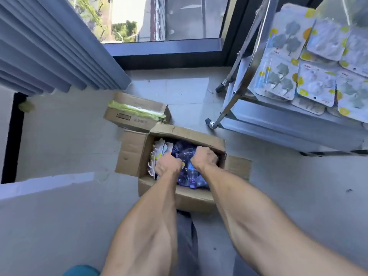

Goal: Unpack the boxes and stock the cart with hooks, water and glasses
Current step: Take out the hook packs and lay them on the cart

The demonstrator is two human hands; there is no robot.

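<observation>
Both hands reach into the open box (179, 196) on the floor. The left hand (168, 165) and right hand (204, 159) curl their fingers around wrapped water bottles (187, 172). A second, shut box (137, 113) sits farther away. Hook packs (314, 84), too many to count, lie on the cart (278, 124) at right.

Both hands, left hand (168, 165) and right hand (204, 159), grip bottles (186, 154) inside open box (191, 198).

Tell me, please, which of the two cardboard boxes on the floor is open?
The nearer box, the one both hands reach into, is open with its flaps spread. The farther box by the window is closed, with green tape across its top.
</observation>
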